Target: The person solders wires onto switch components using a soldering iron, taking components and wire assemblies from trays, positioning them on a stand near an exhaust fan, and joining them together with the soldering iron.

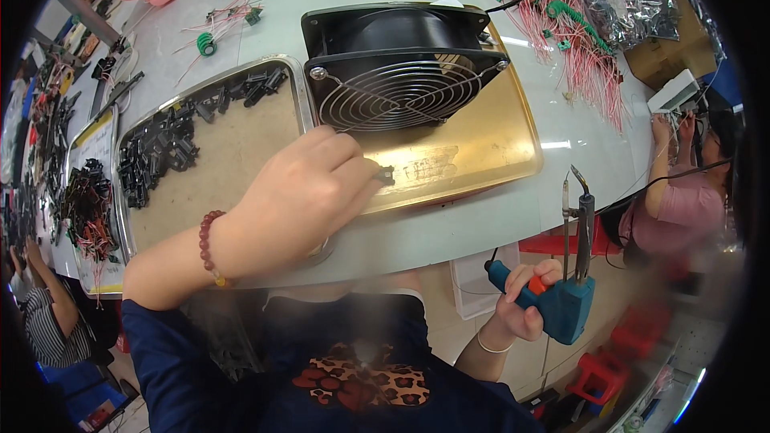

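My left hand [309, 180], with a beaded bracelet at the wrist, reaches over the front of a gold tray [501, 140]. Its fingers are closed in a pinch, and a small black part [386, 176] pokes out at the fingertips. Right behind the knuckles stands a black fan with a round wire guard [401, 96], resting on the gold tray. Off the table's front edge, my right hand [520, 305] grips a teal soldering gun [569, 311] with an orange trigger. Its tip and thin feed tube point upward, apart from the tray.
Left of the fan lies a metal-rimmed tray [305, 100] with many black parts [160, 152]. Beyond it, another tray holds wired pieces [90, 200]. Red-and-white wires [581, 72] and a cardboard box [674, 52] are at the far right. Co-workers sit at both sides; red stools [601, 377] stand below.
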The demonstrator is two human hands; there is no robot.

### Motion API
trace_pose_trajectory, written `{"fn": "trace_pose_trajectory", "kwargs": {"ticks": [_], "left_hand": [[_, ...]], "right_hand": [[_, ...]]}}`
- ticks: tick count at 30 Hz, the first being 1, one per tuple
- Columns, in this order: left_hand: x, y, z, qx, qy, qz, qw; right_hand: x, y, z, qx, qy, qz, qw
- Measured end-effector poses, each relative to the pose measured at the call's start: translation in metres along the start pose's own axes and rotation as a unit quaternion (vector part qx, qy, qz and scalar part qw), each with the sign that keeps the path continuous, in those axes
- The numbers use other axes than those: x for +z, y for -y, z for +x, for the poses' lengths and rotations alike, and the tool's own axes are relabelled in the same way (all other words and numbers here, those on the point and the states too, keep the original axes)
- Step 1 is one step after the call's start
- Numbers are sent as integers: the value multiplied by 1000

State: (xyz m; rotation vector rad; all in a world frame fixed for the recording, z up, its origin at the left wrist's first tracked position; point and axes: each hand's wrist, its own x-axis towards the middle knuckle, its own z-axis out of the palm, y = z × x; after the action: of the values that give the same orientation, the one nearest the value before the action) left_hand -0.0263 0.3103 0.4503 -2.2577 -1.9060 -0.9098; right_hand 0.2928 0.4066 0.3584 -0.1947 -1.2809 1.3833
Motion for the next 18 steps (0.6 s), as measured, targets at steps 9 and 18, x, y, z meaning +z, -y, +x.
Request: {"fn": "trace_pose_trajectory", "kwargs": {"ticks": [9, 18], "left_hand": [[4, -11, 0, -57, 68, 37, 995], [-8, -4, -28, 9, -123, 25, 992]], "right_hand": [[4, -9, 7, -12, 7, 7, 1000], [3, -8, 1, -39, -2, -2, 999]]}}
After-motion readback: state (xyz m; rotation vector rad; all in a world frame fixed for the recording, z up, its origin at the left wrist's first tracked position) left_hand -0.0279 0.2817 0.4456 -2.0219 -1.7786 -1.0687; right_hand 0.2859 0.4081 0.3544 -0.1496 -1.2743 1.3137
